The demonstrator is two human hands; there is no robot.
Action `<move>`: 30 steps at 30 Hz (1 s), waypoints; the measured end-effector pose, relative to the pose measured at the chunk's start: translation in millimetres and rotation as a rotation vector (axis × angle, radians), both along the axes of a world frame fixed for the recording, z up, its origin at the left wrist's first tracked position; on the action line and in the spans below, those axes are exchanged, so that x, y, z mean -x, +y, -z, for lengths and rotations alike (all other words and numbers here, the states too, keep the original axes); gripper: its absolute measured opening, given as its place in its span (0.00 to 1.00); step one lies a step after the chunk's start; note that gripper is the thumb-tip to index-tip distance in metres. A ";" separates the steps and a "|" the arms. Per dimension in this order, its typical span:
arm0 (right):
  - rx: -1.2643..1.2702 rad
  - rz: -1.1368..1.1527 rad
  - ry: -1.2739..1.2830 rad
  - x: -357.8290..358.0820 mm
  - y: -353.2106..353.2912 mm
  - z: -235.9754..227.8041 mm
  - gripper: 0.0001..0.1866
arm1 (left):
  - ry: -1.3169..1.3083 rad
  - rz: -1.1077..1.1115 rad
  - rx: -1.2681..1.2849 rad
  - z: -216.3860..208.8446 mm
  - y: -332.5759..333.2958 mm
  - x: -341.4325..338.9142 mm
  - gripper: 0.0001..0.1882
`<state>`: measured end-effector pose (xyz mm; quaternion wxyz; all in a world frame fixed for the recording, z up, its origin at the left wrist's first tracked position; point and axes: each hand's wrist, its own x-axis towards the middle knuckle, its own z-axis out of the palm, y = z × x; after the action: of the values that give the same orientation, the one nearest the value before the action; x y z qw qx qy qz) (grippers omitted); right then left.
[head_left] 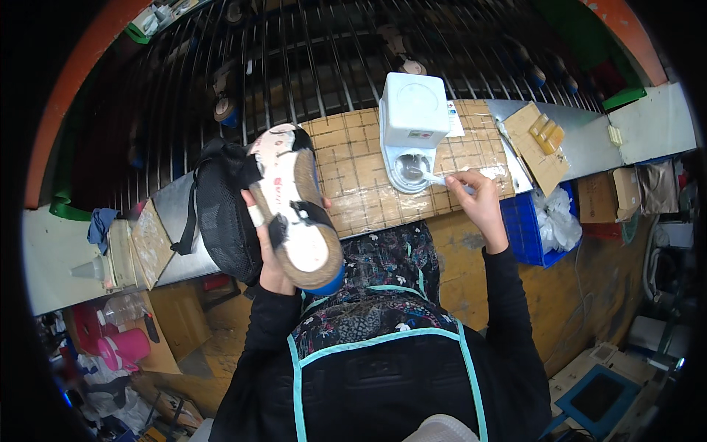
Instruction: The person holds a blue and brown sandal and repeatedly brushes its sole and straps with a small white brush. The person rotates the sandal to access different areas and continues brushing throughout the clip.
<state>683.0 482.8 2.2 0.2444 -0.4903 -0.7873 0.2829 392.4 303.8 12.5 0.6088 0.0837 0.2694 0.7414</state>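
Observation:
My left hand (270,254) is wrapped round a sandal (303,247) tilted up in front of me, its pale underside facing me. The sandal has a tan rope-like edge and black straps, and a blue shoe last shows at its end. My right hand (480,202) pinches the light handle of a brush (440,180). The brush's tip reaches into the round cup of a white plastic dispenser (414,110), which stands on the taped cardboard mat (346,177). What the cup holds is too small to make out.
A black mesh bag (224,214) sits left of the sandal. Metal rollers (324,62) carrying several other shoes run behind the bench. At the right are a cardboard piece with yellowish blocks (546,134) and a blue crate (519,228) of plastic bags. A pink jug (124,349) stands low at left.

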 end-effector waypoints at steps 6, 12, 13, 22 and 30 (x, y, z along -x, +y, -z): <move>0.349 -0.029 0.338 17.7 -11.1 -7.2 0.08 | 0.239 0.088 0.273 5.3 10.3 -16.0 0.48; -0.443 -0.006 0.336 67.5 -54.2 -54.4 0.11 | 0.378 0.112 0.098 -10.5 24.2 -25.4 0.43; -0.427 -0.068 0.373 72.6 -60.6 -60.1 0.11 | 0.362 0.136 0.047 -12.8 23.7 -24.2 0.42; -0.239 -0.157 0.504 109.5 -82.9 -55.7 0.10 | 0.737 0.042 0.097 -13.3 -4.8 -16.1 0.43; -0.371 -0.186 0.425 130.6 -67.3 -65.1 0.10 | 0.782 0.049 0.063 -12.7 -15.2 -3.3 0.36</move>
<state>552.4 415.5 67.2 0.4624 -0.2927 -0.7982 0.2517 395.6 288.6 25.2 0.4801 0.3475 0.5016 0.6302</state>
